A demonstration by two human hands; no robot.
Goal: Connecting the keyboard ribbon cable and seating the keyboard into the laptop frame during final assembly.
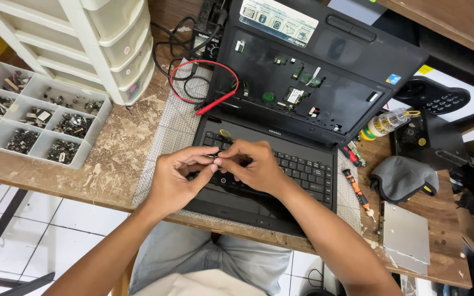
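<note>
Both hands, left hand [179, 175] & right hand [253, 167], pinch tiny dark part [215, 158] (blurry) over black laptop kbd [303, 170].

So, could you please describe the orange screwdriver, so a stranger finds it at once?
Start at the black laptop on the wooden bench. Just past the keyboard's right edge lies the orange screwdriver, beside a grey cloth. Only it has an orange-and-black handle.
</note>
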